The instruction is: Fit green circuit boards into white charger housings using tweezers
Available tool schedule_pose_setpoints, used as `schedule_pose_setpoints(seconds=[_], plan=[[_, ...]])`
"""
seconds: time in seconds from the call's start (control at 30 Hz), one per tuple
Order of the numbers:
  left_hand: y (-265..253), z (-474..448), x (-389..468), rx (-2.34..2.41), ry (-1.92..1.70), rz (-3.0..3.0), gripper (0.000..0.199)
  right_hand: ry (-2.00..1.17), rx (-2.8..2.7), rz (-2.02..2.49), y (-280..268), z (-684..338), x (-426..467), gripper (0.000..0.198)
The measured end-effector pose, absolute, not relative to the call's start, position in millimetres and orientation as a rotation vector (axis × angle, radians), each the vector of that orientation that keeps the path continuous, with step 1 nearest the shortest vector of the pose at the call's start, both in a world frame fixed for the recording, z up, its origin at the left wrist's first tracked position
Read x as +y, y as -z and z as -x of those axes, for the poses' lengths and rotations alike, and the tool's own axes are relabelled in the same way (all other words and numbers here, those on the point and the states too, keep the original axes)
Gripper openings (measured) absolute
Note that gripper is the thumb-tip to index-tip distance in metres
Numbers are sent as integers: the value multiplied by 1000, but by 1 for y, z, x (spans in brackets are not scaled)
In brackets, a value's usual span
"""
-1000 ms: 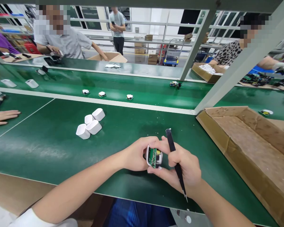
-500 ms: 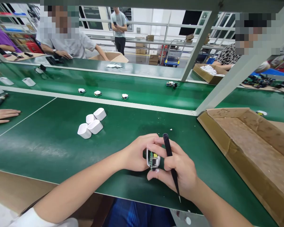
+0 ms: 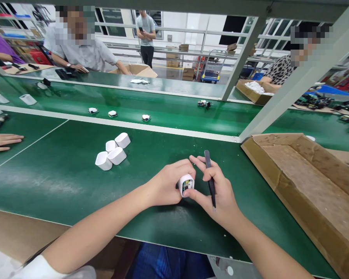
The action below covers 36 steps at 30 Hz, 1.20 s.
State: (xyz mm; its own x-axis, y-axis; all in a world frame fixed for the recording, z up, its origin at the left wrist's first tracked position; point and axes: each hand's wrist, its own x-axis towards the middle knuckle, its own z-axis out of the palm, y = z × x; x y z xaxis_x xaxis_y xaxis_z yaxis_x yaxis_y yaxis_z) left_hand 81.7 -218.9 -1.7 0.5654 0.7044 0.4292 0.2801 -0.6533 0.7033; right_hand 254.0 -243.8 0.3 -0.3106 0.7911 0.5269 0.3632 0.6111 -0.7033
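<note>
Near the table's [image 3: 61,182] front edge, the left hand [image 3: 168,184] wraps fingers around, and the right hand [image 3: 221,193] thumbs, a white housing [image 3: 180,186], likely light, stiff, best held by its walls; right fingers curl round tweezers [image 3: 211,190]; inside, a probably fragile circuit board [image 3: 187,185].

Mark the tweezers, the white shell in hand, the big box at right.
Tweezers [image 3: 211,189]: head view, dark lower body.
White shell [image 3: 180,187]: head view, wall left of its opening.
Big box [image 3: 279,184]: head view, outer side wall.
</note>
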Motion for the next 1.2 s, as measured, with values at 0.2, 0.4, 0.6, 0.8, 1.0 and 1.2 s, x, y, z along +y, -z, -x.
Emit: schedule_pose_setpoints(seconds=[0.2, 0.4, 0.6, 0.8, 1.0, 1.2], plan=[[1, -87, -219, 969, -1013, -2095, 19, -622, -1843, 933, -2, -262, -233, 28], [1, -85, -215, 1129, -1010, -2045, 28, -450, -1843, 963, -14, -272, -237, 45], [4, -82, -211, 1199, -964, -2116, 34, -331, -1933, 921, -14, -267, -243, 14], [5, -81, -210, 1256, -913, -2114, 34, -334, -1990, 779, -17, -268, -240, 13], [0, -79, -211, 1296, -908, -2132, 32, -348, -1978, 787, -15, -267, -238, 14], [2, -79, -212, 1338, -869, -2218, 35, -380, -1962, 805, -15, -266, -238, 15]])
